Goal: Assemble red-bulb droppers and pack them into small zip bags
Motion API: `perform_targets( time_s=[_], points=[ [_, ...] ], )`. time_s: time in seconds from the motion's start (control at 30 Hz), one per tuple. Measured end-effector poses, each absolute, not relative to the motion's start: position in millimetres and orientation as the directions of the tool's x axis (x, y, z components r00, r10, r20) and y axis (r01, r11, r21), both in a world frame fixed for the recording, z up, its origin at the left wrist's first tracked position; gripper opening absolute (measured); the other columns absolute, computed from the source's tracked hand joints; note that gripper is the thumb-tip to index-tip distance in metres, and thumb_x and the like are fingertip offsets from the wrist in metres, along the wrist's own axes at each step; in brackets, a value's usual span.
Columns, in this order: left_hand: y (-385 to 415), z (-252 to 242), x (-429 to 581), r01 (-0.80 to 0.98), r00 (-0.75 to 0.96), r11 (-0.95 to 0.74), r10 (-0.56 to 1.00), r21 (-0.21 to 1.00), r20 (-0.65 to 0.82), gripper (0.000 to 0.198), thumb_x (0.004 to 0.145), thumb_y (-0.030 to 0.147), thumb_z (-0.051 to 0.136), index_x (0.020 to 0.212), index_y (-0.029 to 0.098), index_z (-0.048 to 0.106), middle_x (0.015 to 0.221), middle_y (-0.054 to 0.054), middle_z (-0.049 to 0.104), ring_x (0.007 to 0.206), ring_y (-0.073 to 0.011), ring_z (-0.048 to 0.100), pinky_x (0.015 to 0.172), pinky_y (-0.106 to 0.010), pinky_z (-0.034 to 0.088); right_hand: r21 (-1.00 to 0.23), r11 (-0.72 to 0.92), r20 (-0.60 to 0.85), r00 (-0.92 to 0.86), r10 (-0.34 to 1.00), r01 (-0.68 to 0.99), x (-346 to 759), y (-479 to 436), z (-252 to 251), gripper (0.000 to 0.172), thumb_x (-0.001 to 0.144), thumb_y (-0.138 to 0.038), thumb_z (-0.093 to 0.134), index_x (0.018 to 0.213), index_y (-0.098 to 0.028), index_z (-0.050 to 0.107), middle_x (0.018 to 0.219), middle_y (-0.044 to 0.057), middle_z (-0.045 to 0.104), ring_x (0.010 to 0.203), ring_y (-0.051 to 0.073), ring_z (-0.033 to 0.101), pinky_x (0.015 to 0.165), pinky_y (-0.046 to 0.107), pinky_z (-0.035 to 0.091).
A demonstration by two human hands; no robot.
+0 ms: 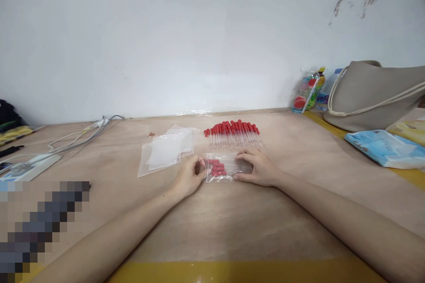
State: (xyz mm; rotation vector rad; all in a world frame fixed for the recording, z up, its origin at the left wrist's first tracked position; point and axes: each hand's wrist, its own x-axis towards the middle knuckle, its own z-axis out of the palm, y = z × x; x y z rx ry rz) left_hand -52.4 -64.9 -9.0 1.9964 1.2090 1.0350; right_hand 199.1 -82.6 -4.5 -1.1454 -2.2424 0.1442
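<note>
A small clear plastic bag (234, 166) lies on the table between my hands, with several red-bulbed glass droppers (218, 168) inside it, bulbs toward the left. My left hand (191, 174) pinches the bag's left end between thumb and fingers. At the other end, my right hand (257, 168) is curved around the bag, its fingers on the far edge and its thumb on the near edge. Just beyond the bag, a row of loose droppers (232, 135) lies side by side, red bulbs pointing at the wall.
Flat clear bags (166, 148) overlap to the left of the droppers. Cables (79, 137) and a power strip (36, 166) are at far left. Bottles (307, 90), a beige bag (375, 93) and a blue packet (381, 148) stand or lie at right. A wall (199, 40) closes the back.
</note>
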Motion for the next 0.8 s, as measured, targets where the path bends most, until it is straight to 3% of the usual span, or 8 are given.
perform_targets(
  time_s=[0.2,0.4,0.63,0.7,0.8],
  points=[
    [-69,-10,-55,0.371,0.309,-0.39,0.908,0.843,0.283,0.015,0.066,0.018,0.059,0.079,0.019,0.051,0.075,0.0,0.055,0.072,-0.015,0.053,0.07,-0.028,0.042,-0.39,0.57,0.434,-0.402,0.806,0.723,198,-83,-2,0.048,0.058,-0.06,0.065,0.079,-0.019,0.054,0.087,0.006,0.057,0.081,0.021,0.052,0.074,0.036,0.041],
    [-75,-9,-53,0.339,0.434,-0.413,0.866,0.845,0.249,0.025,0.072,0.013,0.049,0.095,0.02,0.043,0.093,-0.003,0.056,0.092,-0.0163,0.053,0.086,-0.031,0.037,-0.386,0.624,0.428,-0.468,0.773,0.679,199,-82,-5,0.053,0.065,-0.059,0.061,0.1,-0.019,0.056,0.1,0.008,0.059,0.093,0.022,0.053,0.084,0.039,0.039],
    [-39,0,-59,0.528,0.093,-0.429,0.887,0.733,0.452,0.022,0.069,0.018,0.055,0.09,0.019,0.048,0.087,-0.002,0.054,0.08,-0.0162,0.053,0.072,-0.027,0.04,-0.389,0.664,0.422,-0.518,0.744,0.638,201,-78,-9,0.047,0.077,-0.051,0.053,0.113,-0.021,0.056,0.115,0.01,0.054,0.106,0.024,0.049,0.092,0.042,0.037],
    [-16,8,-56,0.593,0.146,-0.386,0.915,0.707,0.377,0.018,0.069,0.02,0.057,0.087,0.018,0.054,0.083,-0.003,0.056,0.075,-0.0162,0.054,0.069,-0.026,0.041,-0.397,0.665,0.419,-0.52,0.744,0.633,201,-78,-10,0.046,0.078,-0.05,0.052,0.113,-0.02,0.056,0.116,0.01,0.054,0.106,0.024,0.049,0.092,0.042,0.038],
    [22,18,-44,0.648,0.07,-0.258,0.957,0.717,0.281,0.016,0.065,0.021,0.063,0.08,0.017,0.058,0.073,-0.003,0.059,0.071,-0.0185,0.056,0.071,-0.028,0.04,-0.411,0.67,0.413,-0.529,0.741,0.618,200,-78,-9,0.046,0.078,-0.05,0.051,0.113,-0.02,0.056,0.116,0.011,0.053,0.105,0.024,0.05,0.091,0.042,0.039]
  ],
)
